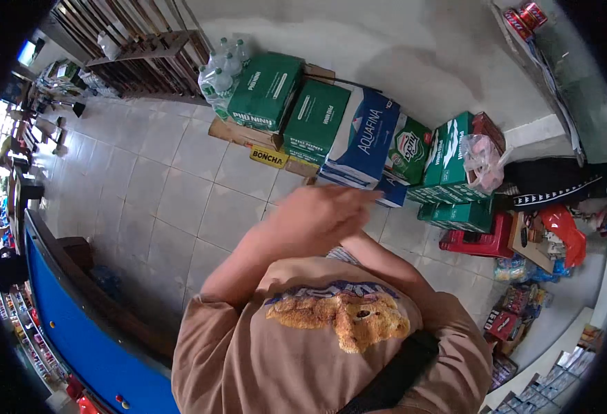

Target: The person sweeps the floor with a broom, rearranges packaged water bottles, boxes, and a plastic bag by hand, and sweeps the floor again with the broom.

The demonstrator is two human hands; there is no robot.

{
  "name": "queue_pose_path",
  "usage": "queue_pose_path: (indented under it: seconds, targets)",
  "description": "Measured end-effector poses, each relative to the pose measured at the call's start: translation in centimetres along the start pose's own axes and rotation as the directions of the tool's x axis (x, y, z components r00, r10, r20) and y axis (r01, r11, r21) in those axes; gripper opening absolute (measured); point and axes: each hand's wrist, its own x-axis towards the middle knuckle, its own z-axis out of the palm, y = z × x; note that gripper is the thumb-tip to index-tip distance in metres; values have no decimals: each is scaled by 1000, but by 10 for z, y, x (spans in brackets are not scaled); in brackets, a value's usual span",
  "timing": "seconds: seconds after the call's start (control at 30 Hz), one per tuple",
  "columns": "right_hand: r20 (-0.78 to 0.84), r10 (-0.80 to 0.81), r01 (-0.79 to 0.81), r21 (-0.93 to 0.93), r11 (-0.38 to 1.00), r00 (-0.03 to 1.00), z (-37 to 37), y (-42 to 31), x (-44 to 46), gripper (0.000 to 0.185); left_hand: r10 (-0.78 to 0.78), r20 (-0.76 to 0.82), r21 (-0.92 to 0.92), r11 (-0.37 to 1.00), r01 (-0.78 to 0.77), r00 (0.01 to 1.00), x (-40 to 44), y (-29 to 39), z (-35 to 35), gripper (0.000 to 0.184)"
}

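Observation:
My left hand (328, 207) and my right hand are together in front of my chest, one overlapping the other, so the hand below is mostly hidden. Both forearms come in from the sides of a brown shirt (303, 359) with a fuzzy bear print. The fingers are blurred, and no object shows between them. Just beyond the hands stands a blue and white Aquafina box (372, 138), with green boxes (317, 114) to its left and more green boxes (448, 155) to its right.
A blue pool table (82, 324) lies at the lower left. Wrapped bottles (224, 72) and a cue rack (145, 62) stand at the upper left. At the right are a red stool (479, 238), an orange bag (564, 231) and packaged goods (517, 307).

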Motion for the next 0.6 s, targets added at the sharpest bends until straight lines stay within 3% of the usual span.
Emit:
queue_pose_path:
  seconds: [0.03,0.07,0.1,0.17,0.33,0.47,0.53,0.6]
  targets:
    - [-14,-3,3,-14,1000,1000,12,1,6,16,249,-2,14,968,-249,968,8,31,-28,33]
    - [-24,-9,9,-31,999,1000,22,3,12,16,478,-103,68,878,-473,872,11,49,-38,32]
    - [-32,-13,12,-50,999,999,29,8,18,15,673,-196,172,740,-650,713,14,68,-48,32]
    - [-42,-28,24,-72,997,999,47,13,29,15,782,-282,261,620,-740,556,6,90,-82,31]
    - [-100,-135,126,-86,988,986,58,18,34,17,956,-140,456,295,-840,259,-7,90,-137,18]
    - [-204,-252,254,-16,967,946,77,11,25,21,1000,-2,591,-22,-806,-28,-14,79,-162,12]
    - [-158,-299,265,-206,942,941,97,-16,16,14,980,63,667,-184,-722,-191,-13,74,-173,13]
    - [-239,-225,250,77,965,945,29,6,59,11,926,137,731,-334,-595,-352,-10,70,-182,17]
